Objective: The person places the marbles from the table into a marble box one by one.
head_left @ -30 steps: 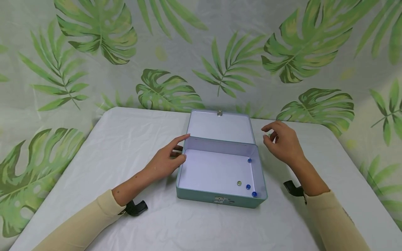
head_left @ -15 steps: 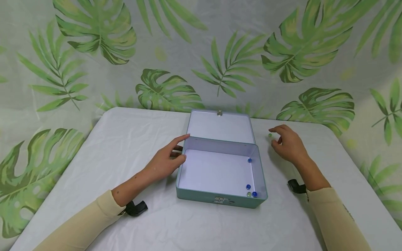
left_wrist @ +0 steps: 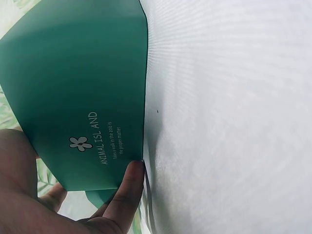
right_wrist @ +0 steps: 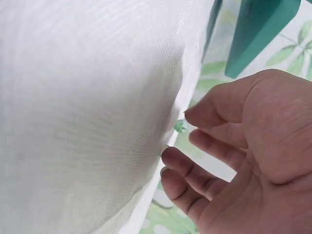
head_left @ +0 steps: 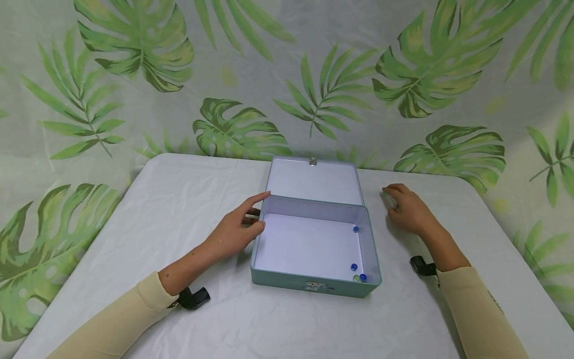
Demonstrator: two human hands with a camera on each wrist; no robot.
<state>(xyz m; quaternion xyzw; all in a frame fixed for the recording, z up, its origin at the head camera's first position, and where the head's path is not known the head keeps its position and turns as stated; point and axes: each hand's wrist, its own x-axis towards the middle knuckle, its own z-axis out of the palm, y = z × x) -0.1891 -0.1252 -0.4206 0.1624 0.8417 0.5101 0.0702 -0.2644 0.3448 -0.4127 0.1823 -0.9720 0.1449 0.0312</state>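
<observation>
A green tin box (head_left: pixel 309 288) with a white inside stands on the table, its hinged lid (head_left: pixel 314 179) laid back. Three blue marbles (head_left: pixel 354 267) and a yellowish-green marble (head_left: pixel 356 278) lie along its right side. My left hand (head_left: pixel 235 232) holds the box's left wall near the back corner, thumb at the rim; in the left wrist view a finger lies against the printed outer wall (left_wrist: pixel 73 97). Right of the lid, my right hand (head_left: pixel 408 209) reaches down to another green marble (right_wrist: pixel 180 126). Thumb and fingers are parted around it, and I see no pinch.
A white cloth covers the table (head_left: pixel 188 199). Close behind it hangs a leaf-patterned curtain (head_left: pixel 242 60). A metal latch (head_left: pixel 314 285) sits on the box's front, and the clasp (head_left: pixel 313 161) is at the lid's far edge.
My right hand moved slightly right and lowered over the green marble on the table. Inside the box, the yellowish-green marble rolled toward the front right corner. My left hand stayed put.
</observation>
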